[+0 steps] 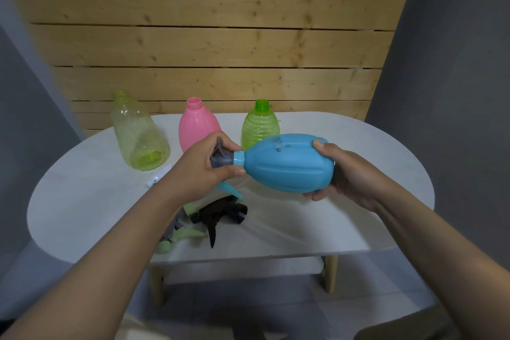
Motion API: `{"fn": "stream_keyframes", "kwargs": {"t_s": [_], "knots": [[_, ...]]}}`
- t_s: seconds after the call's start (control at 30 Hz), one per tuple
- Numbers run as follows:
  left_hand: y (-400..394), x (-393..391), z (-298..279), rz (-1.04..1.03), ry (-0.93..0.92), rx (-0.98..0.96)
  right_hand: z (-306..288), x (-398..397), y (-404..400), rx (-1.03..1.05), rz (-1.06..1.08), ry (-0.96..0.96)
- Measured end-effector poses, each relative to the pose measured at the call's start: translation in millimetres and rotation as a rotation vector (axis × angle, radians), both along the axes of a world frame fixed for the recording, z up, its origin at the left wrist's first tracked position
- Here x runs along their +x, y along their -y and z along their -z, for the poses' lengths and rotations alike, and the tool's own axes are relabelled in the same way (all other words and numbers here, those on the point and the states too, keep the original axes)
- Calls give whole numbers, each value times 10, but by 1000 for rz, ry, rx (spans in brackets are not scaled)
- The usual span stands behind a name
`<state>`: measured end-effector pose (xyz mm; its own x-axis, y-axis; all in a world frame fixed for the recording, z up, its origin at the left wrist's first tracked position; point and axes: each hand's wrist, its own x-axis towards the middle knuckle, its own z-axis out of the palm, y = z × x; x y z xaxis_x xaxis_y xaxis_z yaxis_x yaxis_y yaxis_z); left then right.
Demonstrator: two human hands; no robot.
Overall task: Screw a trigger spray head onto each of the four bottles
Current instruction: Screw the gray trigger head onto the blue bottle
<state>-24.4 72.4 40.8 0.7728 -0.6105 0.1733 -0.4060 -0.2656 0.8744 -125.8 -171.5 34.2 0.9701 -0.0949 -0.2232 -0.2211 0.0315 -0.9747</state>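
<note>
Above the table's (pixel 358 218) near edge, both hands hold the blue bottle (pixel 287 163).

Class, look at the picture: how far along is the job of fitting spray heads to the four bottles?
Done: nothing looks finished yet. In hand: the right hand holds the blue bottle sideways while the left hand grips a spray head at its neck. Left: the yellow bottle, pink bottle and green bottle stand open-necked, and loose spray heads lie on the table.

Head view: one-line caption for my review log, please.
Left hand grips a spray head at the blue bottle neck, right hand holds its base; three open bottles stand behind.
</note>
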Motion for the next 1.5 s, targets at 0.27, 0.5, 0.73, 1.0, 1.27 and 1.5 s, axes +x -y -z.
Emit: {"fn": "stream_keyframes", "kwargs": {"t_s": [0.27, 0.5, 0.73, 1.0, 1.27, 1.5], "knots": [[79, 21, -120, 27, 29, 26, -101, -70, 7, -589, -61, 157], [284, -38, -150, -1, 32, -87, -98, -26, -153, -879, -120, 214], [378, 64, -52, -195, -68, -136, -32, 164, 212, -442, 241, 245], [514, 85, 88, -182, -114, -33, 243, 504, 474, -395, 456, 238], [657, 189, 140, -242, -100, -39, 362, 718, 618, -357, 408, 234], [728, 207, 189, -246, -64, -53, 398, 790, 658, -352, 379, 201]]}}
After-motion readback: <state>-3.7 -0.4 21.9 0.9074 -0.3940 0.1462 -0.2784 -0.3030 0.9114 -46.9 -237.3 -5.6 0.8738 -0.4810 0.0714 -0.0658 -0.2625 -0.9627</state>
